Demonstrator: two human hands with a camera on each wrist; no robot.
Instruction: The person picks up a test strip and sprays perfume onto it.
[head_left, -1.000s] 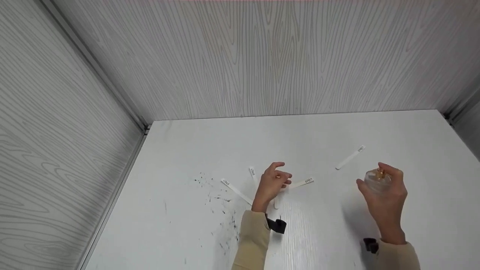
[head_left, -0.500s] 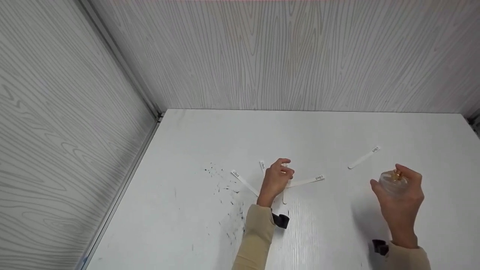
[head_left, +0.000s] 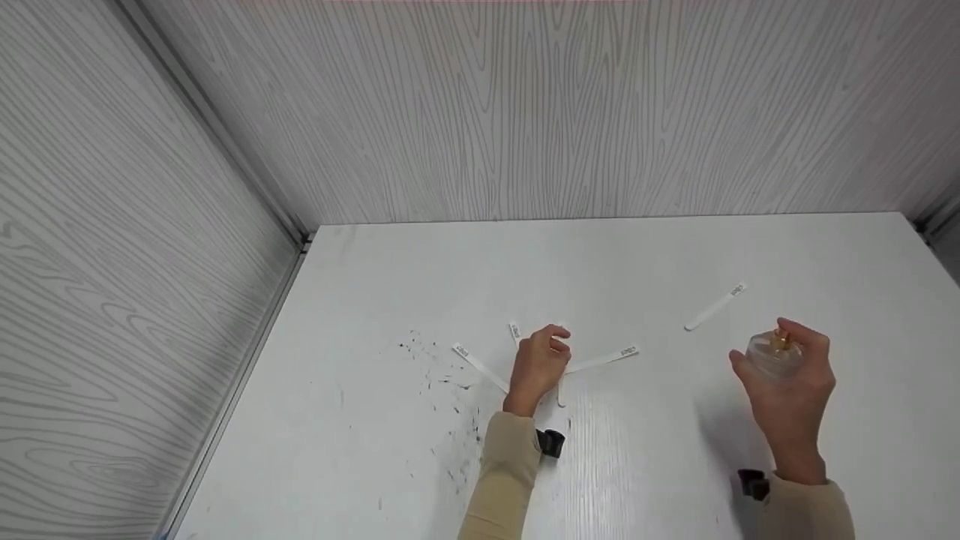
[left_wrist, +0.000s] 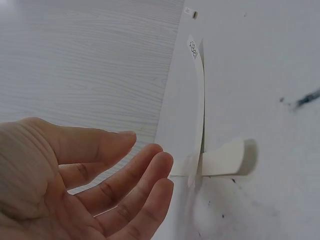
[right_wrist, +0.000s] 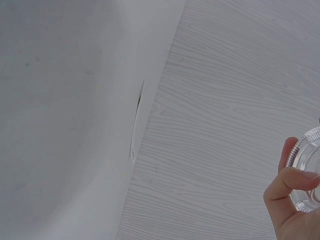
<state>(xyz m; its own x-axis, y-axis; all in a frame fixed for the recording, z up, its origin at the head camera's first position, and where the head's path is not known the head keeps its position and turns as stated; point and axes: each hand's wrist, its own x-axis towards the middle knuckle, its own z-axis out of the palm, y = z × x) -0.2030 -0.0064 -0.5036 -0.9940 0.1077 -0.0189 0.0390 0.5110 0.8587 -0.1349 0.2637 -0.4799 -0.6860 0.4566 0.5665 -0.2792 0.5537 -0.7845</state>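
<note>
Currently, the right hand [head_left: 793,401] grips a clear glass perfume bottle [head_left: 771,361] above the white table [head_left: 637,277], at the right side; fingers are curled round the glass, with 1 fingertip at the gold spray nozzle [head_left: 781,341]. The left hand [head_left: 538,367] is well apart from the bottle, its fingers slack and slightly bent, over white paper test strips [head_left: 600,361]. 3 labelled strip ends fan out around that hand; in the left wrist view, 1 curved strip crosses another. 1 separate strip [head_left: 714,308] lies beyond the bottle, slanted. Dark marks [head_left: 442,382] spot the tabletop left of the left hand.
</note>
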